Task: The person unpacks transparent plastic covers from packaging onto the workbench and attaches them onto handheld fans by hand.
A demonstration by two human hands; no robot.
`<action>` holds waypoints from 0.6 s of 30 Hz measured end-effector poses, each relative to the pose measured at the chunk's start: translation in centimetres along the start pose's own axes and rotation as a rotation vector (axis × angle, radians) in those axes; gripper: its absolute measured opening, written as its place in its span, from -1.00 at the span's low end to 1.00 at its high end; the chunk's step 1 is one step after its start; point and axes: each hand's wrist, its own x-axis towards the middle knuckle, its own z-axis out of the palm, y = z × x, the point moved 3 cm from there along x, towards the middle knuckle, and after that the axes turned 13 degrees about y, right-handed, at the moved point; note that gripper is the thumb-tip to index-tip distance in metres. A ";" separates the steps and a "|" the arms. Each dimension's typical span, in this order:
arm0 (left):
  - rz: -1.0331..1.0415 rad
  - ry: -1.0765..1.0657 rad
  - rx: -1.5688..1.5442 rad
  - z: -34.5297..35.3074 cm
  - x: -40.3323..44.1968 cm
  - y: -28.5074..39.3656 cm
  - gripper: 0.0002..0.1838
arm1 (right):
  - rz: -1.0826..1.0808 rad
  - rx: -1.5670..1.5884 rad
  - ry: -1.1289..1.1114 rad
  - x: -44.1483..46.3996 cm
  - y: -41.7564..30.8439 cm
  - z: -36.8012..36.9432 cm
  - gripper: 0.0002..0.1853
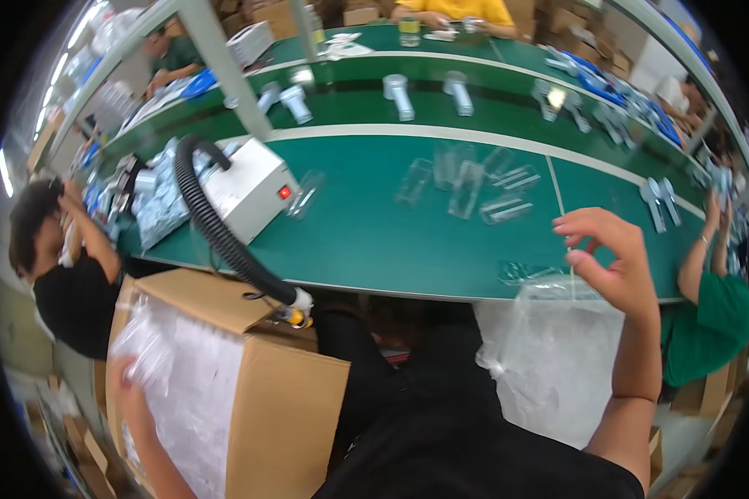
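My left hand (130,389) is at the left side of an open cardboard box (291,416), against a bunch of clear plastic pieces (148,345). Blur and the plastic keep me from seeing whether its fingers grip them. My right hand (612,254) is raised above the table's near edge, fingers bent, thumb apart from them, nothing between. Below it, a translucent plastic bag (549,358) hangs at the edge, with some clear plastic (528,273) at its mouth. Several clear plastic trays (466,190) lie loose on the green table (358,224).
A white machine (250,187) with a red switch and a black flexible hose (216,229) stands left, its nozzle over the box. Pale blue handled parts (399,98) sit on a dark green strip behind. Co-workers sit at both sides and across.
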 end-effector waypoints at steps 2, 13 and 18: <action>-0.086 0.172 -0.176 -1.8 -2.1 1.2 -0.69 | -0.007 0.073 -0.035 -1.1 0.0 -0.2 -0.72; 0.332 -0.025 -0.576 11.1 -11.4 26.7 -0.80 | 0.032 0.543 -0.353 -0.6 1.6 8.9 -0.62; -0.235 -0.455 -1.454 30.2 -12.4 28.7 -0.74 | 0.700 1.309 -0.237 3.1 4.2 17.2 -0.45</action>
